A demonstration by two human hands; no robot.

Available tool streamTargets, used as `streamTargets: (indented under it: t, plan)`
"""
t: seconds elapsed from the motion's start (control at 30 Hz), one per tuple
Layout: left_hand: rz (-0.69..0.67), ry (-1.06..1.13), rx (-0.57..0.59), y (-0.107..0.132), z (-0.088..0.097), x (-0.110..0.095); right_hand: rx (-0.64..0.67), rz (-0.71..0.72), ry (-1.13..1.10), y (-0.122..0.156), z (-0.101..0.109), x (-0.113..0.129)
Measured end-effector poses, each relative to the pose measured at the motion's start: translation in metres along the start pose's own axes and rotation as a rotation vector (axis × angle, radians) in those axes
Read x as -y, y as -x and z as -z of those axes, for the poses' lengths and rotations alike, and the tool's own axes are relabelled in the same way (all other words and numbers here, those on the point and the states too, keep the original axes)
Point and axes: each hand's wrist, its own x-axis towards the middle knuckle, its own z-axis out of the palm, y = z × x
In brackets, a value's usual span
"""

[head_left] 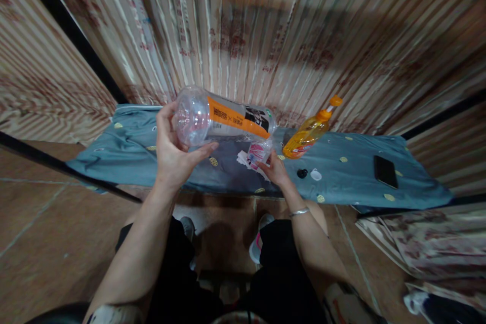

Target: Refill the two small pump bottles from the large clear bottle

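Clear plastic bottle with orange-and-black label (pixel 237 117): tipped sideways over the teal patterned cloth (pixel 353 182)
Left hand (pixel 172 149): wrapped round the base end; go easy, thin plastic probably dents
Right hand (pixel 276 168): pinching the small clear container with pink label (pixel 258 152) at the bottle's other end; best held dead steady

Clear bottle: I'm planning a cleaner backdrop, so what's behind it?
Behind the clear bottle are the curtain and, lower in view, the cloth. Its orange label covers whatever is directly behind it.
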Motion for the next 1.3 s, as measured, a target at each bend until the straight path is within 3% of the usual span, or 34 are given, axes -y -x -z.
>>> streamTargets:
  t: [0.33, 0.87, 1.3]
  plan:
    - [-0.02, -0.024, 0.0, 0.0, -0.0037, -0.001, 0.008, 0.032, -0.065, -0.0024, -0.0026, -0.0101]
    - [-0.007, -0.041, 0.051, 0.0001, -0.0014, -0.0006, 0.023, -0.015, -0.066, -0.0003, 0.0, -0.0024]
    - [0.02, 0.05, -0.01, -0.0016, -0.0054, -0.0048, 0.035, 0.013, -0.075, -0.0016, 0.0013, -0.0045]
